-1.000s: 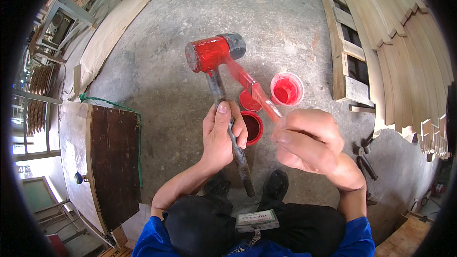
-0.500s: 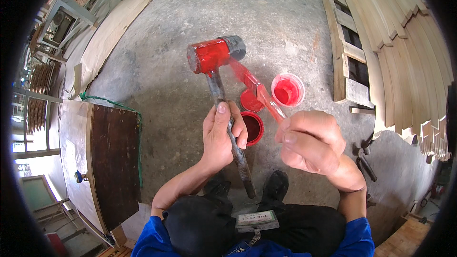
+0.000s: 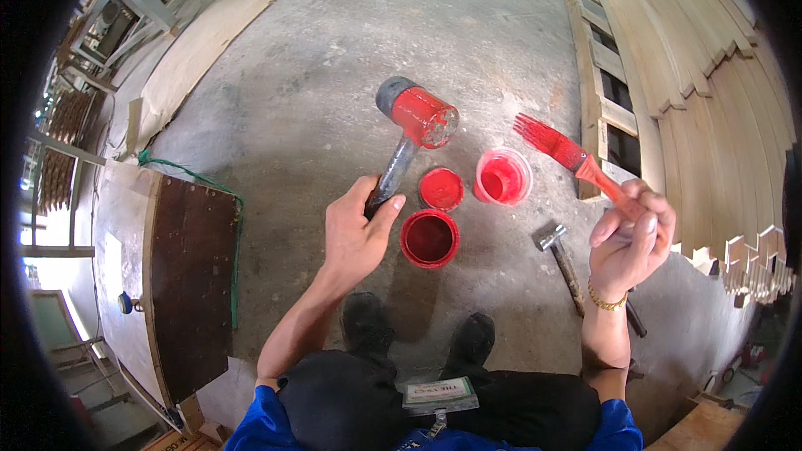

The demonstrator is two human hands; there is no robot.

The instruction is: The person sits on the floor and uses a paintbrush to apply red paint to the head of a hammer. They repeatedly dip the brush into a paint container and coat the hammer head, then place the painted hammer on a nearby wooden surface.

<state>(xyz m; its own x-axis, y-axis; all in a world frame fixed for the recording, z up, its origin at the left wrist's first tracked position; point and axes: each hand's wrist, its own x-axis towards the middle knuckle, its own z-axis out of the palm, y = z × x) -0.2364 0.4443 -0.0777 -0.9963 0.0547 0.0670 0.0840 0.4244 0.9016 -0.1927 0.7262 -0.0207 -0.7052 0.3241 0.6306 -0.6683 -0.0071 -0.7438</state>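
Left hand: fingers wrapped round a grey-handled, red-and-black cylindrical mallet, head held out in front; butt hidden in palm. Right hand: fingers pinch a flat, red-coated paintbrush, handle end covered. White-and-green badge bears dark print.

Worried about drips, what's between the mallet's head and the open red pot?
In the head view, what looks like a red lid lies on the floor between the mallet's head and the pot.

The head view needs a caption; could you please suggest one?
Left hand holds a partly red mallet; right hand, a red paintbrush.
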